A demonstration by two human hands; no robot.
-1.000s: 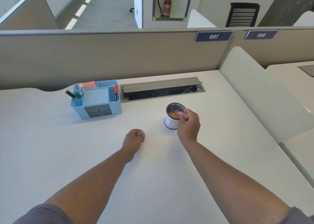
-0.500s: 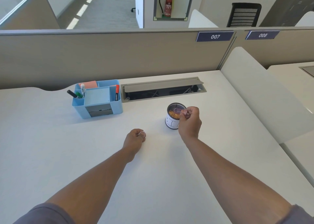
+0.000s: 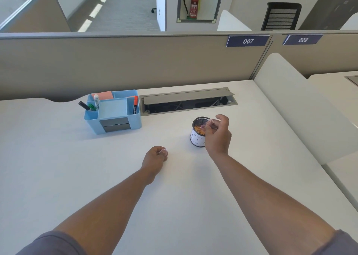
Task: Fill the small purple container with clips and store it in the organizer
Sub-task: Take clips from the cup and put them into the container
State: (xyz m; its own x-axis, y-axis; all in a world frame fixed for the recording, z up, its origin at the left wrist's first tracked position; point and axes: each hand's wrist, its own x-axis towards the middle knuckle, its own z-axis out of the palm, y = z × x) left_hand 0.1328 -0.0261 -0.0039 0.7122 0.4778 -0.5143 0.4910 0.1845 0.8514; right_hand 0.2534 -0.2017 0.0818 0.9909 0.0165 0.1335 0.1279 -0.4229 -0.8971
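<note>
A black mesh cup (image 3: 197,138) with a white label stands on the desk, with orange clips (image 3: 198,130) inside. My right hand (image 3: 218,136) is at the cup's right rim, pinching the small translucent purple container (image 3: 207,123) just over the opening. My left hand (image 3: 155,158) rests on the desk as a fist, left of the cup and apart from it. A small pinkish piece (image 3: 163,152) shows at its fingertips; what it is I cannot tell. The blue organizer (image 3: 114,126) sits at the back left, its square middle compartment bare.
The organizer holds markers, a pink pad and an orange pen. An open cable tray (image 3: 188,101) is set into the desk behind the cup. A beige partition (image 3: 135,61) runs along the back, and a white divider (image 3: 302,103) stands on the right.
My right hand has shifted slightly with the purple container at the cup's rim, and its upper fingers have lifted. The left hand has stayed in place.
</note>
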